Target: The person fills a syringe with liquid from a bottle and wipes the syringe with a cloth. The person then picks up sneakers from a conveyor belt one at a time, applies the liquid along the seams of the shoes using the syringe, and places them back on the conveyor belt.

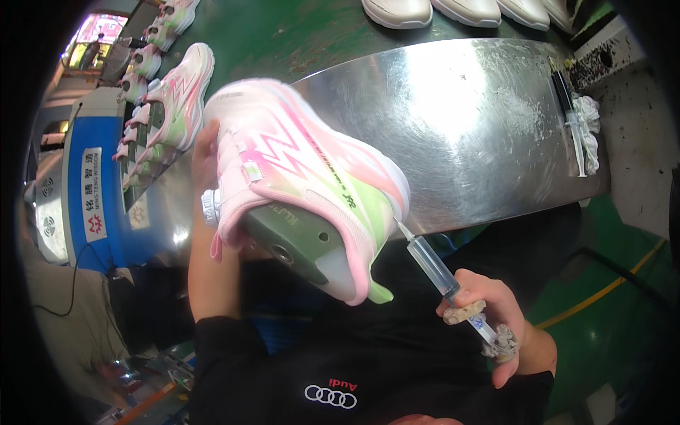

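A pink, white and pale green sneaker (283, 152) is tilted in front of me, its toe pointing away to the upper left. A dark green shoe last (301, 241) fills its opening. My left hand (204, 152) is closed on the sneaker from its left side, most of the fingers hidden behind it. In my right hand (499, 304) is a clear syringe (433, 265), gripped around the barrel's end and plunger. Its narrow tip meets or nearly meets the sole edge by the heel; contact cannot be made out. Lumpy pale material coats the syringe's flanges.
Beyond the sneaker lies a shiny metal tabletop (460, 127). Another syringe (575, 142) and crumpled white material (587, 120) rest at its right edge. Pale shoes (467, 10) stand at the back. More pink sneakers (185, 95) line the left, near a blue machine panel (81, 191).
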A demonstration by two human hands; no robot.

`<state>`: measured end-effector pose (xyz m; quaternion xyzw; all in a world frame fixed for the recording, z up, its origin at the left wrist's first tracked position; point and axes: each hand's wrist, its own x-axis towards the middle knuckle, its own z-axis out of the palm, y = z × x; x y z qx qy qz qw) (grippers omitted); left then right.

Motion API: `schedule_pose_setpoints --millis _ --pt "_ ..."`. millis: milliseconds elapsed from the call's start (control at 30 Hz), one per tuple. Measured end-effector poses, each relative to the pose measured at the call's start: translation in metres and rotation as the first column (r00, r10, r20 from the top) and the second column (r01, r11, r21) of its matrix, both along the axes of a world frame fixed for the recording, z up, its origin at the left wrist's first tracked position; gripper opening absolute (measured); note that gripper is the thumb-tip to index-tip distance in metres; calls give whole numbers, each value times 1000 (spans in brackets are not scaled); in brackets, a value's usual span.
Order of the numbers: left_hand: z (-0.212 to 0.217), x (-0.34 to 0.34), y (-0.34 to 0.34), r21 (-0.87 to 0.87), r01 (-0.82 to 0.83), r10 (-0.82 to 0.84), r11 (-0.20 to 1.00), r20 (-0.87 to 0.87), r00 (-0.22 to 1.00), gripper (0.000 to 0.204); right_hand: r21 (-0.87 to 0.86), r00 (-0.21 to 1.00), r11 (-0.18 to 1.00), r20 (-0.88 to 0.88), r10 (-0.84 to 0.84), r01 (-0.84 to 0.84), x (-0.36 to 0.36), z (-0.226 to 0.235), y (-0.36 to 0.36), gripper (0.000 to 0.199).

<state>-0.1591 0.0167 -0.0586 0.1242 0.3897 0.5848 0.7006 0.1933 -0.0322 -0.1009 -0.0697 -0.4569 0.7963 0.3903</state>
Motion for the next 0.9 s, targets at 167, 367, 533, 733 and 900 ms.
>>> schedule_pose_setpoints --millis 167,367,533,733,900 --pt "1 -42 -42 -6 37 -36 999 -447 894 58 105 995 994 101 6 -17 -5 -7 8 96" --pt "-3 -55 -78 -2 477 -9 879 -1000 13 61 228 990 974 140 -28 -4 -21 -9 15 95" --pt "-9 -53 -119 -69 -115 70 991 -465 883 72 251 987 968 156 -43 3 -25 -8 12 94" --pt "-9 -31 -158 -144 -147 70 979 -436 897 48 276 980 961 186 -68 14 -25 -3 5 95" --pt "1 19 -159 -153 57 -97 987 -270 958 78 298 978 954 190 -87 27 -24 4 3 95"
